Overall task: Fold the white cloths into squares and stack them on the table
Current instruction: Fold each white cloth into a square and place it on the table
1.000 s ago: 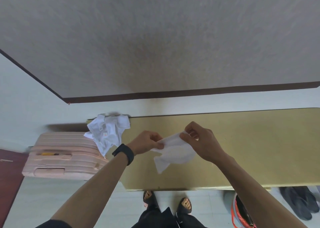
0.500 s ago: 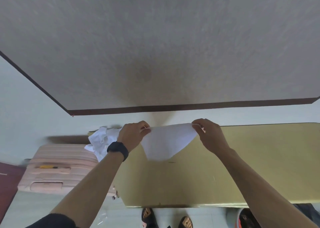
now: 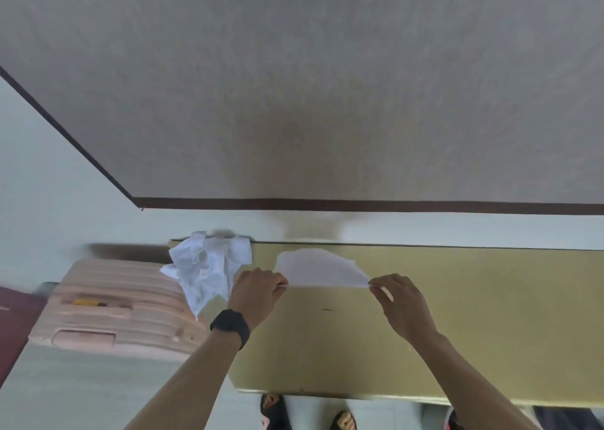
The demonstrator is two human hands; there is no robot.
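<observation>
One flat, fan-shaped white cloth (image 3: 318,268), corners in pinches of left hand (image 3: 258,294) and right hand (image 3: 400,302).

Reaches forward with both bare forearms, angled inward from the lower edge. Pinches one end of the near edge of the white cloth (image 3: 318,268) with the left hand (image 3: 258,294), fingers curled under, back of hand up. Wears a black band (image 3: 230,326) on the left wrist. Pinches the other end with the right hand (image 3: 403,305), thumb against forefinger, remaining fingers loosely bent. Holds the hands apart, roughly level.
</observation>
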